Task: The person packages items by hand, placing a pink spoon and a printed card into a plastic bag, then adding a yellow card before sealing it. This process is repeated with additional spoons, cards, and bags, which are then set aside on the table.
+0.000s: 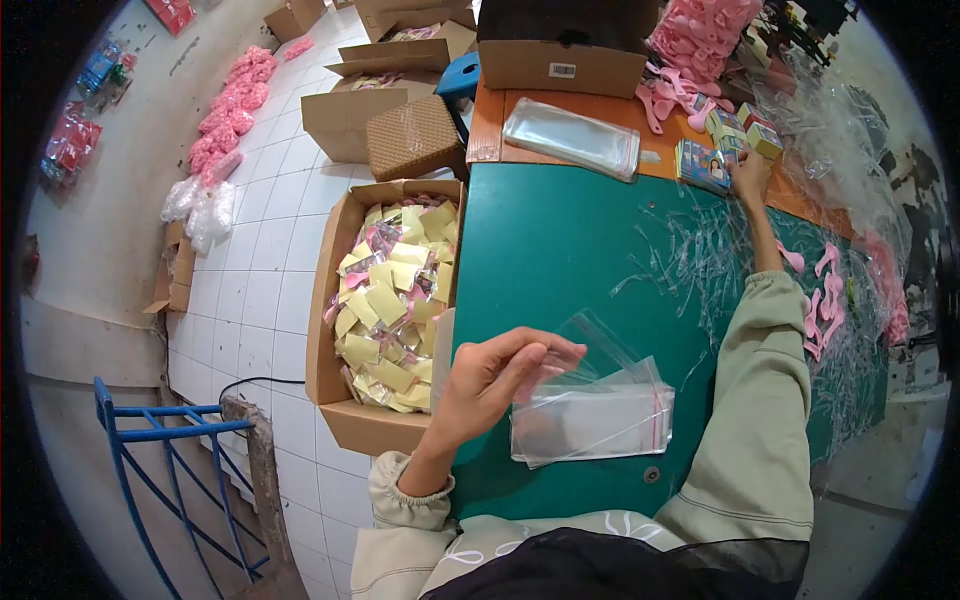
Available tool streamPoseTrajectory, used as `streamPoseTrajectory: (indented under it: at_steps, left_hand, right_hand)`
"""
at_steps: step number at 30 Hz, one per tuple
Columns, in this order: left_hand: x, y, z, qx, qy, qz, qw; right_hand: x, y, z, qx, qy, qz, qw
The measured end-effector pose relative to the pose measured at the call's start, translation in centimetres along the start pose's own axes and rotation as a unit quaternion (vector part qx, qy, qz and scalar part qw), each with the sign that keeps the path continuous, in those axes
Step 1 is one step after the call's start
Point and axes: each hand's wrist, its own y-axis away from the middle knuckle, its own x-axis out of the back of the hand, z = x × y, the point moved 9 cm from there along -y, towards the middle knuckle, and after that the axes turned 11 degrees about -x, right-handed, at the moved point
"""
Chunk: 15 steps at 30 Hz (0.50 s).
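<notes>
My left hand (500, 375) is closed in a pinch on a clear plastic bag (600, 345), raised a little above the green table. Below and beside it lies a stack of clear plastic bags (590, 425), fanned unevenly. My right hand (748, 178) reaches to the far right, its fingers closed at the edge of a stack of printed cards (702, 165). Small stacks of yellow-edged cards (763, 139) stand just beyond that hand. Pink spoon-shaped plastic pieces (825, 300) lie to the right of my right sleeve.
Left of the table, a cardboard box (325, 330) holds many filled packets. A thick bundle of clear bags (570, 138) lies at the orange end, before a brown box (560, 72). Plastic strips (690, 260) litter the right side. A blue metal rail (180, 430) stands lower left.
</notes>
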Motion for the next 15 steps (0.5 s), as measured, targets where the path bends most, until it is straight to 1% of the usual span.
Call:
streamPoseTrajectory:
  at_steps: [2, 4, 6, 7, 8, 9, 10, 11, 13, 15]
  left_hand:
    - [0.4, -0.1, -1.1, 0.019, 0.0, 0.014, 1.0]
    - [0.7, -0.1, -1.6, 0.019, 0.018, 0.025, 0.999]
    - [0.8, -0.1, -1.7, 0.019, 0.035, 0.038, 0.998]
    - [0.9, -0.1, -1.6, 0.017, 0.043, 0.045, 0.998]
    - [0.9, -0.1, -1.7, 0.018, 0.052, 0.052, 0.997]
    - [0.9, -0.2, -1.9, 0.021, 0.052, 0.051, 0.997]
    - [0.9, -0.3, -2.1, 0.024, 0.054, 0.048, 0.997]
    - [0.8, -0.3, -2.4, 0.029, 0.055, 0.045, 0.997]
    - [0.2, -0.5, -2.2, 0.024, 0.07, 0.035, 0.997]
    - [-0.2, -0.3, -1.9, 0.022, 0.064, 0.022, 0.997]
  right_hand:
    - [1.2, 0.0, -0.4, 0.018, 0.033, 0.036, 0.999]
    - [4.0, 1.4, -2.8, 0.044, 0.046, 0.078, 0.995]
    - [5.8, 3.4, -5.9, 0.081, -0.089, -0.024, 0.992]
    - [7.2, 4.8, -8.0, 0.099, -0.157, -0.076, 0.98]
    - [8.5, 7.6, -10.5, 0.069, -0.25, -0.179, 0.949]
    - [9.9, 11.2, -13.3, 0.037, -0.337, -0.279, 0.899]
    - [11.7, 14.3, -15.4, 0.043, -0.374, -0.318, 0.87]
    - [13.2, 17.2, -17.1, 0.048, -0.411, -0.354, 0.839]
    - [15.4, 21.5, -19.2, 0.02, -0.427, -0.399, 0.811]
    - [16.3, 23.9, -20.1, 0.076, -0.362, -0.411, 0.833]
